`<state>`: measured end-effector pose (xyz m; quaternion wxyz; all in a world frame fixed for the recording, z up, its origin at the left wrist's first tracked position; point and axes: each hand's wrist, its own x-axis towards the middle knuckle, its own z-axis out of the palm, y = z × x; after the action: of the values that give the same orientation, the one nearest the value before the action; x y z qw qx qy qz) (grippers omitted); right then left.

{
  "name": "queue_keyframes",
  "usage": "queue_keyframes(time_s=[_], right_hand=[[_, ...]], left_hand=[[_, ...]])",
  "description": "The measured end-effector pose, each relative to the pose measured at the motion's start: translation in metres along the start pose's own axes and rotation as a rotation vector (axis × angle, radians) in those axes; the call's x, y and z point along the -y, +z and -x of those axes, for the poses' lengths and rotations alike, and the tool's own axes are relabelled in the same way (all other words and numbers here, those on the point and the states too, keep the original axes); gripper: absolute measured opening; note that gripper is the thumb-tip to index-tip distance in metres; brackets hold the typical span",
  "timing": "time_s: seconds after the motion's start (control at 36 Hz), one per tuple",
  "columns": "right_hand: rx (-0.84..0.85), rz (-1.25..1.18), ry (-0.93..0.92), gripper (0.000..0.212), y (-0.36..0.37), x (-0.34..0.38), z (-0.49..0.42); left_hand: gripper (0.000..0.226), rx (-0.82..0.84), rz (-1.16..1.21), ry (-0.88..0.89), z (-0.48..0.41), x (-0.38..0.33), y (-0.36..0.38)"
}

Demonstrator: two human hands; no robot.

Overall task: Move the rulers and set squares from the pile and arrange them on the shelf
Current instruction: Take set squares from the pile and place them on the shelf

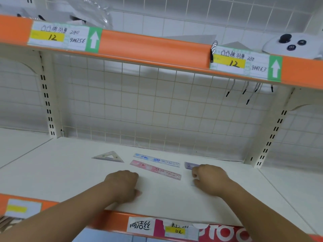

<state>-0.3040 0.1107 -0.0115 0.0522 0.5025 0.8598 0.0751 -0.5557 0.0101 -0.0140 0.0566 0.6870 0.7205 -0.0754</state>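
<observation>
Big flat cream shelf [52, 172]: smooth board with a glossy orange lip [118, 219] and a square wire grid [139, 102] behind it. The left hand [122, 186] sits on the board near the front, clenched, with nothing visible in it. The right hand [208, 179] is curled over a purple ruler [190, 165], gripping it, so only the far end shows. Further back, between the two hands, lie two thin see-through plastic strips, slanted. The pink ruler [155, 169] is nearer and the blue ruler [156, 160] just behind. Left of those, a clear triangular set square [108, 157] lies flat.
</observation>
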Motion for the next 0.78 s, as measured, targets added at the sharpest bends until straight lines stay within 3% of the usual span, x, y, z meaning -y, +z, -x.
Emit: queue_keyframes(time_s=[0.06, 0.14, 0.36, 0.47, 0.78], right_hand=[[-0.038, 0.007, -0.063, 0.009, -0.007, 0.017, 0.001], [-0.088, 0.039, -0.128, 0.023, -0.013, 0.038, 0.003], [-0.145, 0.025, -0.27, 0.03, -0.026, 0.083, -0.009], [-0.164, 0.002, -0.325, 0.019, -0.037, 0.11, -0.014], [-0.219, -0.002, -0.5, 0.02, -0.059, 0.212, -0.024]], left_hand=[[0.039, -0.026, 0.003, -0.022, 0.002, 0.003, -0.001], [0.035, -0.056, 0.016, -0.062, 0.006, 0.009, -0.001], [0.034, -0.122, 0.044, -0.153, 0.024, 0.022, -0.002], [0.031, -0.149, 0.063, -0.211, 0.036, 0.035, 0.0], [0.021, -0.154, 0.094, -0.36, 0.094, 0.108, 0.004]])
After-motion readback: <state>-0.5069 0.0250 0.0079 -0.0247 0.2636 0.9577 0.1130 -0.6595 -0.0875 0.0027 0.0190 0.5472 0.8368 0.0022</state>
